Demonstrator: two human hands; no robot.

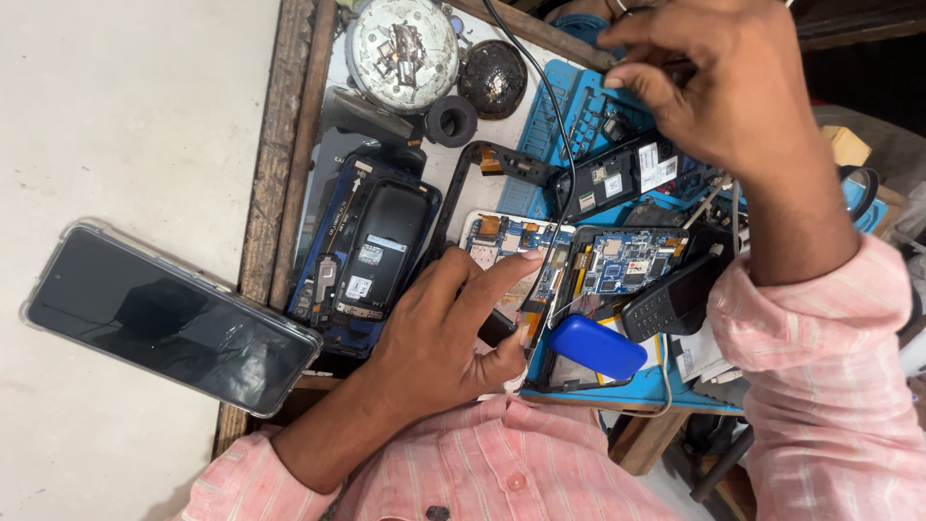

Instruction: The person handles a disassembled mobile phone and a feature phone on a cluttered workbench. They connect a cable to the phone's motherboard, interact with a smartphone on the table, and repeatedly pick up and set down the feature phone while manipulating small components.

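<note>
steadily pin the opened phone board (511, 253) at the worktop's middle under the left hand (439, 333), fingers spread flat, while keeping the right hand (719, 82) pinched on the thin tool (644, 66) at the far side.

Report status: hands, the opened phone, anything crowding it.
Left hand pressing on opened phone, forefinger out. Right hand pinching a thin tool, barely visible, above blue mat. Blue case and keypad phone crowd the boards.
</note>
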